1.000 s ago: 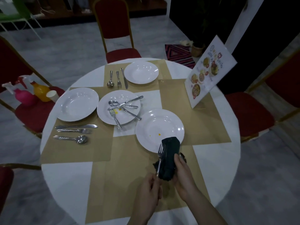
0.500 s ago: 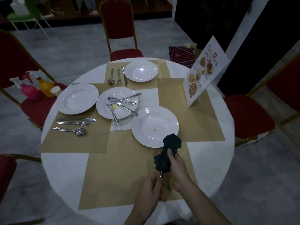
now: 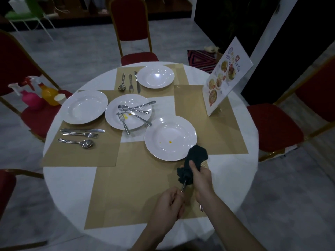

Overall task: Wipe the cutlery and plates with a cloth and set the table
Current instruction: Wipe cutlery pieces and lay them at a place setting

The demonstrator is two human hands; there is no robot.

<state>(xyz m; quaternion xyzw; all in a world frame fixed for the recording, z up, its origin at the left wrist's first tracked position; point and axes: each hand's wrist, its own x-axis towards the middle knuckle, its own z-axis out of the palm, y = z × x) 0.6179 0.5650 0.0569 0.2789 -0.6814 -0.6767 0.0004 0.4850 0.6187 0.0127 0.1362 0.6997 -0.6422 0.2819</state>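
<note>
Wiping a utensil near table's near edge.
Right hand (image 3: 201, 178) grips dark cloth (image 3: 194, 162) bunched round the utensil (image 3: 183, 187); left hand (image 3: 169, 203) pinches its metal handle. Stained white plate (image 3: 170, 140) just beyond.

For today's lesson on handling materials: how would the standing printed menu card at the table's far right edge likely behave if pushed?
The white printed menu card leans back on a small clear base, so a push high up would probably tip it. It looks thin and flat, so it is likely light and would slide easily on the tan placemat.
</note>
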